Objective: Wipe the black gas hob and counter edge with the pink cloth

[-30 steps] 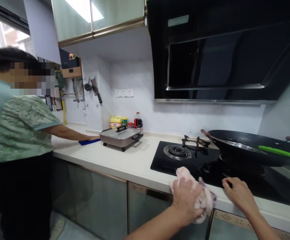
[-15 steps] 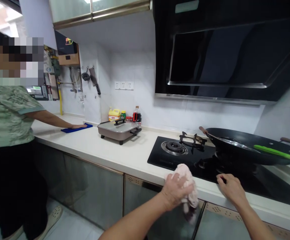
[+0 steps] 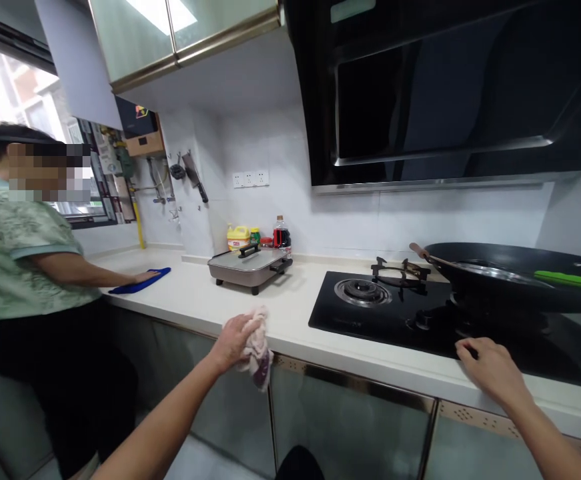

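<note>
My left hand [image 3: 233, 341] grips a crumpled pale pink cloth [image 3: 257, 343] at the front edge of the white countertop [image 3: 290, 313]. A purplish end of the cloth hangs down over the edge. My right hand [image 3: 495, 370] rests at the counter's front edge, by the black gas cooktop [image 3: 395, 330]. Its fingers are curled in, and no object shows in them. Behind the cloth stands a brown electric pan [image 3: 250, 270] with a glass lid.
On the left a co-worker's hand [image 3: 145, 276] lies on a blue cloth [image 3: 133, 288]. A large wok [image 3: 510, 287] with a green-handled utensil [image 3: 573, 280] sits on the right burner. A pan support [image 3: 401, 273] stands behind the left burner. Bottles [image 3: 281, 233] line the wall.
My left hand has moved left along the counter edge with the cloth, away from the cooktop. My right hand stays by the cooktop's front. The view has shifted; the co-worker leans lower.
</note>
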`<state>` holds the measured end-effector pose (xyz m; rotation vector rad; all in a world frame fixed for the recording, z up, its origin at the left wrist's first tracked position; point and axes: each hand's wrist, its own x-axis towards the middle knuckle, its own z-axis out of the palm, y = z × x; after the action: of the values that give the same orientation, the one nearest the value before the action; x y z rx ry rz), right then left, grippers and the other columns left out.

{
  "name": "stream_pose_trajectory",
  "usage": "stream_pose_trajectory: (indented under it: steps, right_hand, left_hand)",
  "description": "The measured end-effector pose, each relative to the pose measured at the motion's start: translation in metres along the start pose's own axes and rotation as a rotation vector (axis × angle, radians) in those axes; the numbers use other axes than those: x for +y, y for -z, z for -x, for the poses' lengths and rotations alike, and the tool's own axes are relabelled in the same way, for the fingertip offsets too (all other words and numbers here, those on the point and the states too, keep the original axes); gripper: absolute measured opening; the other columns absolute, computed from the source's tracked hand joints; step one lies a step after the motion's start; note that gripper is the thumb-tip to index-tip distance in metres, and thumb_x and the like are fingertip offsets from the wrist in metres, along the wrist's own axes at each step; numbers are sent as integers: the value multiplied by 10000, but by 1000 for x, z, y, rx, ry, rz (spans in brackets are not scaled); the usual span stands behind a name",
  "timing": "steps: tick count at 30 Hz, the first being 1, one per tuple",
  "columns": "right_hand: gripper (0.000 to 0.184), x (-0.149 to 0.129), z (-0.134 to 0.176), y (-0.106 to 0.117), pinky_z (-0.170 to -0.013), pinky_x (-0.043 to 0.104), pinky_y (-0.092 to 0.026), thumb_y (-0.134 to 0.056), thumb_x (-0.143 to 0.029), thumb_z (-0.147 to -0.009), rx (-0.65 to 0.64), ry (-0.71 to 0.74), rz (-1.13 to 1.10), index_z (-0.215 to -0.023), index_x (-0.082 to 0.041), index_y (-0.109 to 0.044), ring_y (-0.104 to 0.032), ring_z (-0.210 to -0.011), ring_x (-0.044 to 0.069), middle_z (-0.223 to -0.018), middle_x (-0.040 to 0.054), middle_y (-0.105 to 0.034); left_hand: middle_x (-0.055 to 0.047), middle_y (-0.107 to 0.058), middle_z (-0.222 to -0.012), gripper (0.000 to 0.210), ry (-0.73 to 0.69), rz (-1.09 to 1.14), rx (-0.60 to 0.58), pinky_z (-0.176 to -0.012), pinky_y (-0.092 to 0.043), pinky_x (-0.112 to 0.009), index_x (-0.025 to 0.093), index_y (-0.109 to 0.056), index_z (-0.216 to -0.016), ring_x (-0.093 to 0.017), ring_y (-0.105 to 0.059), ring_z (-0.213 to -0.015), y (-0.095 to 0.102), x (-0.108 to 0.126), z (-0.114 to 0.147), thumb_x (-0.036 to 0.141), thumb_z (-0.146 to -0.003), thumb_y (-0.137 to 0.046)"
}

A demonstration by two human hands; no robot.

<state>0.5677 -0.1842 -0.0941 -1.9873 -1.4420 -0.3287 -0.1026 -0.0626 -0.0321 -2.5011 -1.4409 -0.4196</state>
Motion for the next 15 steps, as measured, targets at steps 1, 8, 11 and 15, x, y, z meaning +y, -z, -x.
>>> stream_pose_trajectory:
  steps: [1,8,11,15]
  right_hand:
    - [496,0,0,-1,-1009,481,-463,-380,-508,-879,2,1,3,-941,-231,-786,-625,-1094,344,-1129,144,-717]
    - [471,-8,0,0,-937,505,-497,-434,-547,-833,1,-38,30,-928,-257,-793,-628,-993,361,-1114,130,-723]
    - [467,-8,0,1,-897,534,-496,-458,-564,-810,-13,-46,35,-928,-260,-792,-619,-983,391,-1116,144,-719]
    - [438,-5,0,0,-870,571,-475,-473,-540,-807,9,-28,22,-911,-255,-789,-613,-962,417,-1108,197,-710]
  left_hand:
    - [-96,-478,-1597,883,35,-16,2,-1241,-293,-463,319,-508,-1512,-352,-401,-1465,4,-12,3,255,-677,-785]
    - [-116,-535,-1505,826,244,-143,8,-1160,-361,-480,295,-520,-1457,-357,-448,-1380,20,-8,6,190,-668,-739]
    - [-144,-527,-1512,820,266,-165,4,-1142,-358,-528,263,-507,-1478,-388,-431,-1376,16,30,3,208,-690,-727]
    - [-158,-489,-1555,902,162,-76,8,-1148,-344,-592,269,-485,-1513,-434,-403,-1399,-5,105,-9,231,-657,-766]
